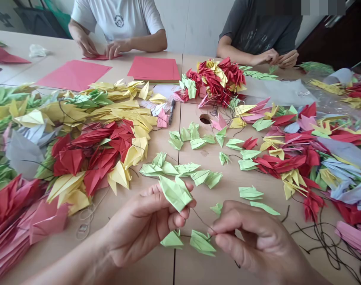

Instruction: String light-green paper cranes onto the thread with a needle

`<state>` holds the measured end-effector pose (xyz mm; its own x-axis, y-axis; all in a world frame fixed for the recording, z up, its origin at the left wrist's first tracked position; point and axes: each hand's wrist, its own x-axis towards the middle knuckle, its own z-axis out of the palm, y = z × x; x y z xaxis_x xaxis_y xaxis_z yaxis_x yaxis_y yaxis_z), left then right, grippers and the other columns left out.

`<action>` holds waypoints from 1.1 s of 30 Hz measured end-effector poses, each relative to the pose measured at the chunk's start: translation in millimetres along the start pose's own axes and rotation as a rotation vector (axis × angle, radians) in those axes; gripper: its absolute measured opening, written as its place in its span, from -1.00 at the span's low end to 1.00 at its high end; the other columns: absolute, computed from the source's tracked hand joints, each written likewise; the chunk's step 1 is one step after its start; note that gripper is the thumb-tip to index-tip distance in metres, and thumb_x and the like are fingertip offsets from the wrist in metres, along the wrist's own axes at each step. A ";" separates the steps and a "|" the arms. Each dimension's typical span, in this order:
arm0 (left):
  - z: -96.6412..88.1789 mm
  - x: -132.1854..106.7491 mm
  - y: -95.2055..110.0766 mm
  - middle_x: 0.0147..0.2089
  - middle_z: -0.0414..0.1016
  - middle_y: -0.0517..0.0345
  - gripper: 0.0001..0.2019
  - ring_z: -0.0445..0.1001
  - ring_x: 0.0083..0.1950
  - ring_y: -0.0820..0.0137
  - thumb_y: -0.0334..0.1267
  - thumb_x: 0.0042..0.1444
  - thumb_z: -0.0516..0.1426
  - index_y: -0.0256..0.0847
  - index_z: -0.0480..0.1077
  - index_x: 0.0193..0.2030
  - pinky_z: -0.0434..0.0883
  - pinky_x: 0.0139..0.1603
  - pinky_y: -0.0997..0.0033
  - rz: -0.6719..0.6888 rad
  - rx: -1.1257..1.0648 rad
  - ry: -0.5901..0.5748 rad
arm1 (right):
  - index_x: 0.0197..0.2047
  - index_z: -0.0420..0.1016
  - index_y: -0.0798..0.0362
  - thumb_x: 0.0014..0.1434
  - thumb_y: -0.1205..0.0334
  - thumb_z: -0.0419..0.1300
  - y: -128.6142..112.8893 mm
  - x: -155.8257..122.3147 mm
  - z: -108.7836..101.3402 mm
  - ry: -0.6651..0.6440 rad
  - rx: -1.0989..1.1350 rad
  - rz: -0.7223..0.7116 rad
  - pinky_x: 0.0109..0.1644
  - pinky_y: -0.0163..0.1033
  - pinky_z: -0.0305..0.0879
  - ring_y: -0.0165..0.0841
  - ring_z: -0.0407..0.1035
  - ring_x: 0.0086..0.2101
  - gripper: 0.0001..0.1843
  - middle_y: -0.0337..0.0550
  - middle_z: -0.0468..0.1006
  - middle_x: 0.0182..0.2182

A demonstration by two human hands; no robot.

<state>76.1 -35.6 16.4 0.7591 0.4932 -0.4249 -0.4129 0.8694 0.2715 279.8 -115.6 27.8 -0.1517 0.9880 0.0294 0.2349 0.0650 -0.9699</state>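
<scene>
Between the thumb and fingers of my left hand [156, 217] is a folded green paper crane [174, 193], tilted toward me. My right hand [251, 237] pinches a thin dark thread [202, 220] that runs across to the crane; whether a needle is at its end, I cannot tell. Below the hands, two green cranes [202, 242] hang or lie along a dark thread. Just beyond my left fingers rests a row of green cranes [177, 169]. Loose green cranes [250, 192] lie past my right hand.
Heaps of strung red, yellow and green cranes [109, 146] lie left, with another heap [302, 154] right. A red paper stack [154, 69], a pen [171, 111] and a table hole [205, 118] are farther back. Dark thread [325, 245] tangles at right. Two people sit opposite, hands busy.
</scene>
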 end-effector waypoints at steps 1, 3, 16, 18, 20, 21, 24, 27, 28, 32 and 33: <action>-0.5 0.3 -0.3 -0.32 0.64 0.03 -0.77 0.58 -0.39 0.54 -0.41 -0.02 0.40 -0.34 0.63 -0.18 0.56 -0.24 0.66 -0.006 -0.005 0.000 | -0.30 0.59 -0.03 0.16 0.45 0.25 0.0 0.4 0.2 -0.005 -0.007 0.006 -0.44 -0.49 0.26 -0.55 0.32 -0.52 -0.82 -0.36 0.42 -0.54; -1.4 1.0 -1.0 -0.30 0.65 -0.01 -0.76 0.59 -0.36 0.51 -0.41 -0.02 0.40 -0.35 0.63 -0.16 0.56 -0.26 0.65 -0.020 -0.020 -0.001 | -0.32 0.58 -0.01 0.14 0.47 0.25 -0.3 1.4 0.6 -0.006 -0.014 0.007 -0.44 -0.50 0.27 -0.55 0.32 -0.52 -0.83 -0.36 0.41 -0.56; 0.3 3.1 -2.7 -0.34 0.64 0.03 -0.76 0.59 -0.42 0.51 -0.39 -0.02 0.41 -0.40 0.62 -0.17 0.55 -0.31 0.66 0.007 0.030 -0.036 | -0.34 0.57 0.00 0.11 0.50 0.21 -2.6 3.1 2.3 0.020 -0.044 -0.036 -0.49 -0.52 0.24 -0.57 0.30 -0.56 -0.79 -0.38 0.38 -0.57; -0.8 2.1 -3.3 -0.35 0.64 0.04 -0.76 0.59 -0.42 0.51 -0.38 -0.02 0.41 -0.40 0.62 -0.18 0.55 -0.32 0.66 0.009 0.042 -0.031 | -0.35 0.57 -0.01 0.11 0.50 0.21 -3.8 2.7 1.7 0.022 -0.041 -0.030 -0.50 -0.52 0.23 -0.57 0.29 -0.57 -0.79 -0.38 0.36 -0.59; -1.7 0.7 -4.0 -0.36 0.64 0.05 -0.77 0.59 -0.42 0.51 -0.37 -0.01 0.41 -0.40 0.62 -0.18 0.55 -0.32 0.65 0.009 0.046 -0.029 | -0.35 0.57 -0.02 0.12 0.49 0.21 -4.9 2.2 0.8 0.025 -0.027 -0.021 -0.50 -0.52 0.23 -0.57 0.28 -0.58 -0.80 -0.39 0.35 -0.59; -2.0 0.0 -4.2 -0.36 0.63 0.05 -0.78 0.59 -0.42 0.51 -0.38 0.00 0.40 -0.40 0.62 -0.18 0.56 -0.32 0.65 0.012 0.049 -0.029 | -0.35 0.57 -0.03 0.12 0.48 0.21 -5.3 1.9 0.4 0.026 -0.021 -0.015 -0.51 -0.52 0.22 -0.57 0.27 -0.58 -0.79 -0.39 0.35 -0.59; -1.8 -0.9 -4.2 -0.37 0.63 0.06 -0.79 0.59 -0.41 0.50 -0.38 0.03 0.39 -0.39 0.62 -0.18 0.56 -0.31 0.65 0.024 0.065 -0.040 | -0.34 0.55 -0.04 0.13 0.50 0.18 -5.2 0.9 -0.6 0.040 -0.017 -0.012 -0.52 -0.53 0.21 -0.58 0.26 -0.59 -0.77 -0.41 0.32 -0.59; -0.8 0.0 -3.5 -0.37 0.62 0.06 -0.80 0.59 -0.41 0.50 -0.37 0.04 0.38 -0.37 0.62 -0.18 0.55 -0.31 0.65 0.040 0.086 -0.050 | -0.31 0.53 -0.05 0.15 0.49 0.18 -3.7 -0.4 -0.6 0.052 -0.073 -0.031 -0.51 -0.53 0.22 -0.58 0.27 -0.58 -0.77 -0.41 0.32 -0.57; -0.6 0.4 -3.3 -0.36 0.63 0.06 -0.81 0.59 -0.41 0.50 -0.37 0.04 0.38 -0.37 0.62 -0.18 0.55 -0.31 0.65 0.045 0.093 -0.049 | -0.30 0.52 -0.05 0.17 0.49 0.18 -3.2 -0.9 -0.5 0.056 -0.102 -0.042 -0.51 -0.53 0.21 -0.59 0.27 -0.57 -0.78 -0.41 0.31 -0.56; -0.8 1.2 -2.8 -0.35 0.63 0.08 -0.83 0.59 -0.40 0.51 -0.38 0.04 0.37 -0.35 0.63 -0.19 0.54 -0.30 0.66 0.070 0.108 -0.041 | -0.29 0.50 -0.04 0.20 0.45 0.16 -2.1 -2.9 0.1 0.071 -0.212 -0.088 -0.52 -0.50 0.20 -0.57 0.25 -0.57 -0.81 -0.39 0.33 -0.56; -0.9 1.1 -2.6 -0.35 0.63 0.08 -0.83 0.59 -0.40 0.51 -0.38 0.04 0.38 -0.34 0.63 -0.20 0.54 -0.30 0.66 0.072 0.112 -0.039 | -0.29 0.50 -0.03 0.21 0.45 0.15 -2.3 -3.4 0.2 0.075 -0.236 -0.099 -0.52 -0.49 0.19 -0.56 0.25 -0.58 -0.82 -0.39 0.33 -0.57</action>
<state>77.6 -37.4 14.5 0.7491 0.5508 -0.3679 -0.4100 0.8218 0.3956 279.6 -119.1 30.0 -0.1157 0.9822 0.1480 0.4412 0.1843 -0.8783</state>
